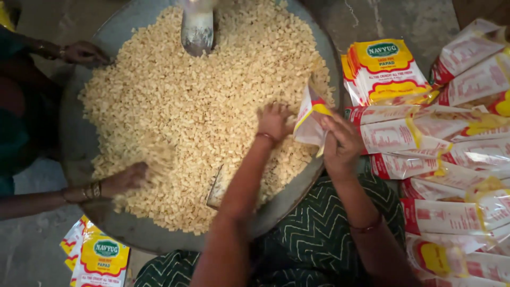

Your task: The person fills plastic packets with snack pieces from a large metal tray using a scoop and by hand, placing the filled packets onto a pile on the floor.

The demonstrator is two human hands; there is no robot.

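Observation:
A wide grey metal pan [74, 143] holds a heap of small pale yellow snack pieces [196, 95]. My left hand [273, 121] rests palm down on the pieces near the pan's right side, beside the mouth of a packet. My right hand [342, 143] grips that yellow, red and white plastic packet [311, 118], held open at the pan's right rim. Whether my left hand has pieces in it is hidden.
Another person's hand [125, 179] with bangles digs into the pieces at the left; a second hand [82, 53] rests on the pan's upper left rim. A metal scoop [197, 29] stands in the heap at top. Filled packets [451, 159] pile at right, empty ones [385, 66] stacked above and more empty packets [98, 258] at lower left.

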